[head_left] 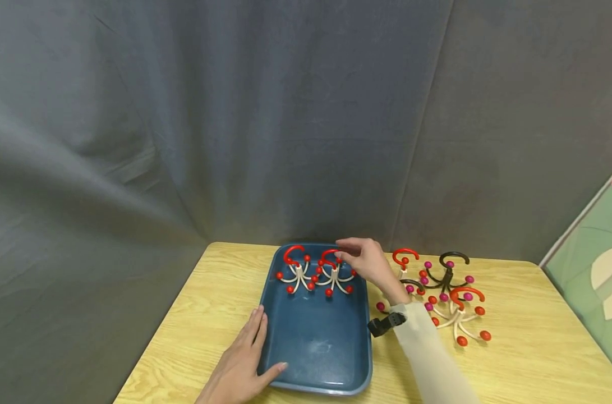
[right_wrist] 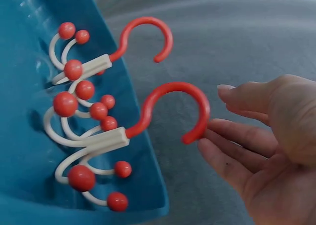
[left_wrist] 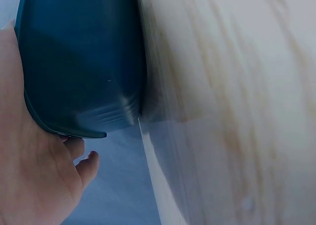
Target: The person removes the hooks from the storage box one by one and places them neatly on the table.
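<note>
Two white multi-armed hook hangers with red hooks and red ball tips stand side by side at the far end of a dark blue tray [head_left: 313, 331]. One is the left hanger [head_left: 299, 271], the other the right hanger [head_left: 334, 275]. My right hand [head_left: 371, 265] is beside the right hanger, thumb and fingers apart; in the right wrist view its fingertips are right at the end of the red hook [right_wrist: 175, 85]. My left hand [head_left: 241, 356] rests along the tray's near left side, fingers straight and thumb spread over the near corner.
To the right of the tray, several more hangers stand on the wooden table [head_left: 533, 336], among them a black hanger [head_left: 446, 278] with magenta balls and a white hanger [head_left: 459, 317] with red balls. A grey curtain [head_left: 306, 123] hangs behind the table.
</note>
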`<state>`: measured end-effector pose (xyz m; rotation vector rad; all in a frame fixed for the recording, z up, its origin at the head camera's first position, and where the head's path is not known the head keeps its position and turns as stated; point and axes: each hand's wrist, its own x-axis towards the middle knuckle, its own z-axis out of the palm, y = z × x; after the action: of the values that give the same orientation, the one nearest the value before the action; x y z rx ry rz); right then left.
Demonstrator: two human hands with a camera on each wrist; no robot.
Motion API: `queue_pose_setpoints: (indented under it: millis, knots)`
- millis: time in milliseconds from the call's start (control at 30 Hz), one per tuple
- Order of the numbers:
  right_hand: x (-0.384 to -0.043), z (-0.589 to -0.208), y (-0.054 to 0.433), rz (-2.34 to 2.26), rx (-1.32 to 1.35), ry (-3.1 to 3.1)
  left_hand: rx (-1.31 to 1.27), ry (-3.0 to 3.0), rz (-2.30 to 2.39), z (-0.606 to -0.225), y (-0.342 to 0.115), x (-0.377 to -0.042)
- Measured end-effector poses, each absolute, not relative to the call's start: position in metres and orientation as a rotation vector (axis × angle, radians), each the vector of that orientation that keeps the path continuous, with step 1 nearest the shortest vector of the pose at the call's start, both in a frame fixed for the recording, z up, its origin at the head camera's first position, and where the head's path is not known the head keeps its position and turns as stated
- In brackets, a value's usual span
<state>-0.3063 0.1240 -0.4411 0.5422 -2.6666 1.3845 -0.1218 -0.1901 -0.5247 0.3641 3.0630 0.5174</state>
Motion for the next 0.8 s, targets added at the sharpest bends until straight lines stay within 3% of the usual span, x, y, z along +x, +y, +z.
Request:
queue_pose_setpoints:
  millis: [800]
  knots:
    - [-0.319, -0.458, 0.119, 1.341, 0.440, -2.742, 0.327, 3.039, 0.531, -0.524, -0.189, -0.122]
